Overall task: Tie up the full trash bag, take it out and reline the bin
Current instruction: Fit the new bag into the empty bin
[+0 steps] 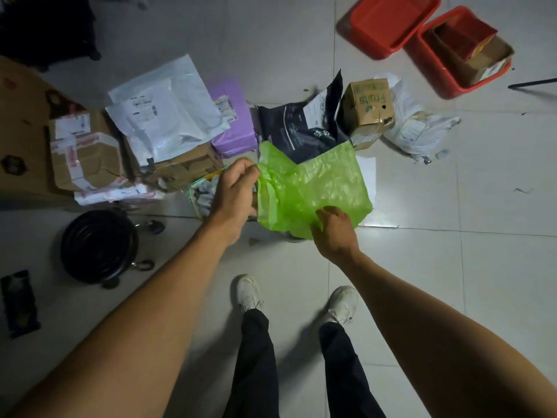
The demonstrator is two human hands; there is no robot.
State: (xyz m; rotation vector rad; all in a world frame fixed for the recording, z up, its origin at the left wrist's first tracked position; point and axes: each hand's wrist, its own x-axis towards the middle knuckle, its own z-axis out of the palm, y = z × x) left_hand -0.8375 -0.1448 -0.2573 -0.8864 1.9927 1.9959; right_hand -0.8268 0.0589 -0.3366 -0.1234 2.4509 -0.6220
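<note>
Bag (316, 188): thin, crinkled, translucent green plastic; held spread above the floor at frame centre; folded strip along its left edge; upper edge notched between two raised corners.
Left hand (235, 191): fingers pinched shut on the bag's upper left edge; knuckles up; bare forearm running in from the lower left.
Right hand (334, 233): fingers closed on the bag's lower edge, tips hidden behind the plastic; bare forearm from the lower right.
Bin (208, 194): almost wholly hidden under the left hand and the bag; only a clear liner rim with pale crumpled rubbish shows, just left of the bag.
Floor (452, 267): pale glossy square tiles, dark grout lines, scattered specks.
Pot (99, 245): round, black, ringed inside; lower left of the bag, on the floor.
Boxes (87, 152): crushed brown cardboard with tape and labels; left of centre.
Mailers (168, 116): smooth white and lilac plastic envelopes lying on the boxes; a dark pouch just above the bag.
Carton (369, 107): small brown cardboard, printed "Fruits", tilted; upper right of the bag.
Tubs (391, 22): red rigid plastic, rectangular; upper right; one holds a cardboard box.
Shoes (248, 292): white, laced; bottom centre, beneath dark trousers.
</note>
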